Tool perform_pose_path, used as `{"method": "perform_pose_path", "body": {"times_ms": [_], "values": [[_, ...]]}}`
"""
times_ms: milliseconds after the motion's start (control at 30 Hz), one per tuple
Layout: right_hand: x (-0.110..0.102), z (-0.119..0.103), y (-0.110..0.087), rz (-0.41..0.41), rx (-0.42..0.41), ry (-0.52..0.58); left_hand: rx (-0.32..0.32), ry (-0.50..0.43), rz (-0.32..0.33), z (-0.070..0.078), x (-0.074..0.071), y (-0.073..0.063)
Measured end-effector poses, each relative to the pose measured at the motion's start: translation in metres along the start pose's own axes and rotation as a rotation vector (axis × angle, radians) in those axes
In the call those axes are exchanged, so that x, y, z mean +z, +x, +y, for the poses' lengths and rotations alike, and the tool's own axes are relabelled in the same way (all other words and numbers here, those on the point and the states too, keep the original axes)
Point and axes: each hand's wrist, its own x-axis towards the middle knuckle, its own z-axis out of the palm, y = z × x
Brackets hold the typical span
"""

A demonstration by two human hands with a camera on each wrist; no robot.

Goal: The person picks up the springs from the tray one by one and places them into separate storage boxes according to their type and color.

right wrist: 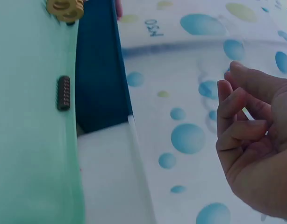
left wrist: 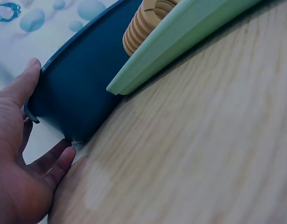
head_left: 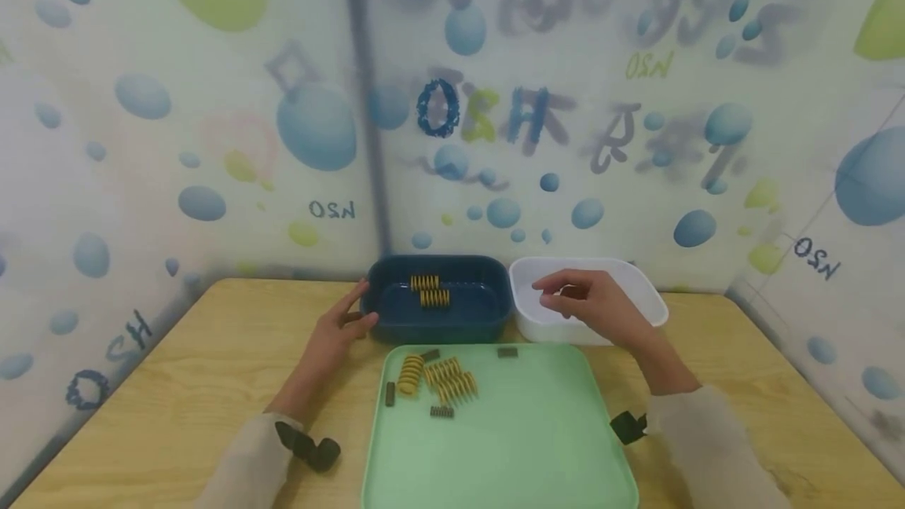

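Observation:
My left hand (head_left: pixel 338 336) touches the left end of the navy bin (head_left: pixel 438 331), fingers fairly straight against its rim and side. Two yellow coil springs (head_left: pixel 434 299) lie inside that bin. Over the white bin (head_left: pixel 526 327) hovers my right hand (head_left: pixel 594 305), fingers loosely bent, a gap between thumb and index finger. Nothing can be seen in its grasp; the hand hides part of the bin's inside. On the green tray (head_left: pixel 523 438) three yellow springs (head_left: pixel 410 375) are grouped at the back left. Several small dark springs (head_left: pixel 507 352) lie around them and along the back edge.
The two bins stand side by side behind the tray on a wooden table (head_left: pixel 191 360). Close behind them rises a wall (head_left: pixel 452 203) printed with bubbles. Further walls flank the table on both sides.

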Motion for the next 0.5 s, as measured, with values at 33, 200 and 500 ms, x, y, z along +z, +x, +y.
{"method": "perform_pose_path", "body": {"times_ms": [33, 200, 500], "values": [[0.004, -0.002, 0.000, -0.004, 0.002, 0.010, -0.001, -0.004, -0.005, 0.006, 0.000, -0.002], [0.020, -0.004, -0.001, -0.044, 0.044, 0.036, -0.001, 0.008, -0.001, 0.008, -0.001, -0.002], [0.044, 0.010, -0.006, -0.155, 0.056, 0.022, 0.005, 0.041, 0.015, -0.008, -0.001, 0.003]]}}
